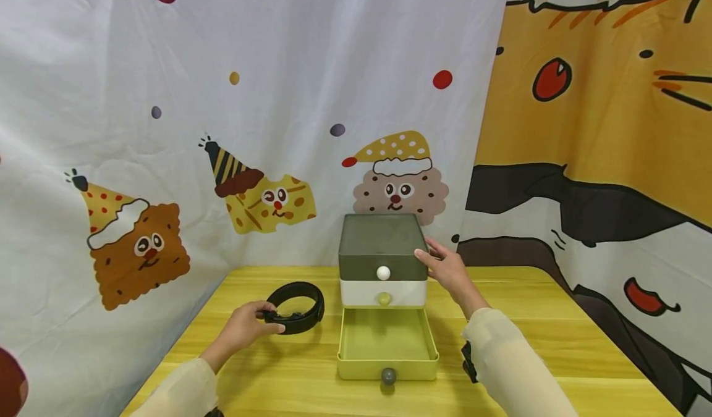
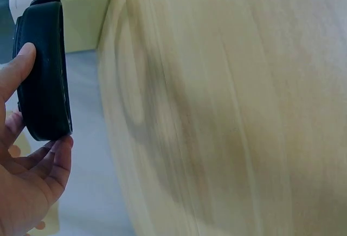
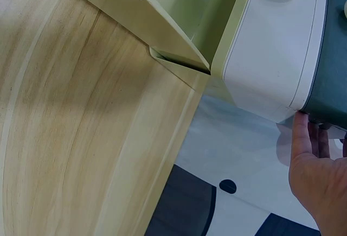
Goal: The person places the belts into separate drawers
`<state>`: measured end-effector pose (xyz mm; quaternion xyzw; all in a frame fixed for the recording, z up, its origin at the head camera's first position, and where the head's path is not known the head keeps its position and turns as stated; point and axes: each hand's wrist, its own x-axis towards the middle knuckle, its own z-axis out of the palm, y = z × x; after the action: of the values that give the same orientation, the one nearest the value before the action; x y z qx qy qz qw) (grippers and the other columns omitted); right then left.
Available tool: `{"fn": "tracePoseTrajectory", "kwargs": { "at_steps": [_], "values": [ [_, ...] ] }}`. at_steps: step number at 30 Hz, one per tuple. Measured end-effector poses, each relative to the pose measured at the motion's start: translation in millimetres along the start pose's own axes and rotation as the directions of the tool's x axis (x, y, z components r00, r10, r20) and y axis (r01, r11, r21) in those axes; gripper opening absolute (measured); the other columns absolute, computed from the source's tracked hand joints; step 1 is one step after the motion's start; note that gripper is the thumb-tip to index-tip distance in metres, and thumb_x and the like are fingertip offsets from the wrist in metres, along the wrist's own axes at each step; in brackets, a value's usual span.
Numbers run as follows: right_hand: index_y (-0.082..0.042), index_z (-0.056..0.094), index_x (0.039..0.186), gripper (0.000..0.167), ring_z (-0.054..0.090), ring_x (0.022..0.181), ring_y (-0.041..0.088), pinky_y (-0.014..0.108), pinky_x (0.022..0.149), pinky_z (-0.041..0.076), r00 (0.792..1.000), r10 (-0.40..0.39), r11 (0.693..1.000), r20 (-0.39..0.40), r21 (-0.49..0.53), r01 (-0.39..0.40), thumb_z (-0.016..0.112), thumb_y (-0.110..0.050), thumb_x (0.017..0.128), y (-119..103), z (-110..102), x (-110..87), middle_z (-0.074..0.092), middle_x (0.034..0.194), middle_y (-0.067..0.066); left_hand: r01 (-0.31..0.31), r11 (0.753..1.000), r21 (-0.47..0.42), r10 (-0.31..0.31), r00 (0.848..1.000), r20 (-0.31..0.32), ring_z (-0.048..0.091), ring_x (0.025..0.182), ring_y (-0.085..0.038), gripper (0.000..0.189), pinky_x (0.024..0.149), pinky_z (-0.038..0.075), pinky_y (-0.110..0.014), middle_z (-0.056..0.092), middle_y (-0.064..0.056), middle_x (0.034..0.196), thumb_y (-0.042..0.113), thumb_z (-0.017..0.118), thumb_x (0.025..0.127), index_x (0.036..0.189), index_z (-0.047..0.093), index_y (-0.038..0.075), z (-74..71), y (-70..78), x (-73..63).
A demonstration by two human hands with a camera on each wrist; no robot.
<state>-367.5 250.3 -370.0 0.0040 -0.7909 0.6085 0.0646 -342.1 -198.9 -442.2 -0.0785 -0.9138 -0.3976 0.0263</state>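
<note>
My left hand (image 1: pixel 245 327) pinches a coiled black belt (image 1: pixel 303 325) between thumb and fingers, holding it above the table to the left of a small drawer unit (image 1: pixel 384 238). In the left wrist view the belt (image 2: pixel 46 73) stands on edge, its shadow falling on the wood. The unit has a dark grey top tier, a white middle one and a yellow-green bottom drawer (image 1: pixel 384 369), which is pulled out with a bare floor. Against the unit's right side rests my right hand (image 1: pixel 449 272), fingers fairly straight and touching the grey tier.
The drawer unit stands on a wooden table (image 1: pixel 500 355), toward its back edge. Behind it hangs a printed cloth (image 1: pixel 278 52) with cartoon figures. The open drawer's round grey knob (image 1: pixel 388 377) juts toward me.
</note>
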Motion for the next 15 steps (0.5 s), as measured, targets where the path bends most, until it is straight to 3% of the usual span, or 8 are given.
{"fn": "tracePoseTrajectory", "kwargs": {
  "at_steps": [7,15],
  "values": [
    [-0.018,0.028,0.158,0.079,0.042,0.136,0.039,0.049,0.104,0.043,1.0,0.006,1.0,0.006,-0.012,-0.006,0.064,-0.047,0.095,0,0,-0.5,0.032,0.155,0.024,-0.001,1.0,-0.004,0.001,0.999,0.044,0.061,0.107,-0.029,0.049,0.08,0.054,-0.045,0.066,-0.003,0.114,0.039,0.09,0.07,0.108,0.07,0.014,-2.3,7.9,-7.3],
    [-0.017,0.029,0.157,0.077,0.044,0.134,0.04,0.051,0.104,0.042,1.0,0.013,1.0,0.003,0.001,-0.013,0.065,-0.045,0.095,0,1,-0.4,0.033,0.154,0.025,-0.064,0.997,-0.033,0.067,0.993,0.098,0.061,0.104,-0.027,0.045,0.077,0.054,-0.042,0.066,-0.004,0.113,0.036,0.089,0.072,0.107,0.071,0.015,-1.4,22.9,-17.5]
  ]
}}
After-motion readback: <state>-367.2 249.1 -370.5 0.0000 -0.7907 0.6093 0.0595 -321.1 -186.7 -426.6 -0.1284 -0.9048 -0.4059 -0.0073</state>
